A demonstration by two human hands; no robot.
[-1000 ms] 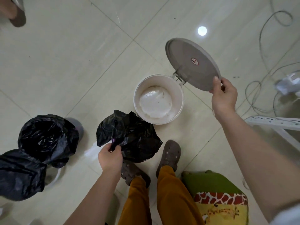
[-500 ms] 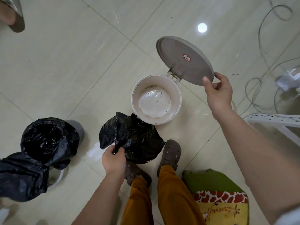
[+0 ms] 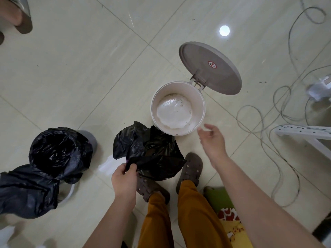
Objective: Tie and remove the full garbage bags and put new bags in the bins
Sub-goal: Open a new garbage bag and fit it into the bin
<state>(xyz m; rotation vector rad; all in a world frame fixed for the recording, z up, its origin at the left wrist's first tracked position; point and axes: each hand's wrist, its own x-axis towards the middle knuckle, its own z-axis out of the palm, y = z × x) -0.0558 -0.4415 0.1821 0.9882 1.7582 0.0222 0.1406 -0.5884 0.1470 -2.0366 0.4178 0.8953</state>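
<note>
Gripping the new black bag [image 3: 150, 151] by its near edge, the left hand [image 3: 123, 179] holds it crumpled above the shoes, just short of the white bin [image 3: 201, 111]. Right hand [image 3: 212, 140] hangs open w/ loose fingers, empty, right beside the bin's near rim, so it's the nearer one. Bin sits ahead and slightly right of the bag, unlined, lid [image 3: 211, 67] tipped back on its far side. Bare tile all round. Lined bin [image 3: 59, 151] and full bag [image 3: 26, 190] stay well left.

2 bins: open white one [image 3: 200, 104] just ahead of right hand [image 3: 212, 142], lined one [image 3: 59, 151] left of left hand [image 3: 123, 179]. 3 black bags: one lining it, one loose [image 3: 150, 153], one full [image 3: 25, 190]. 2 hands.
</note>
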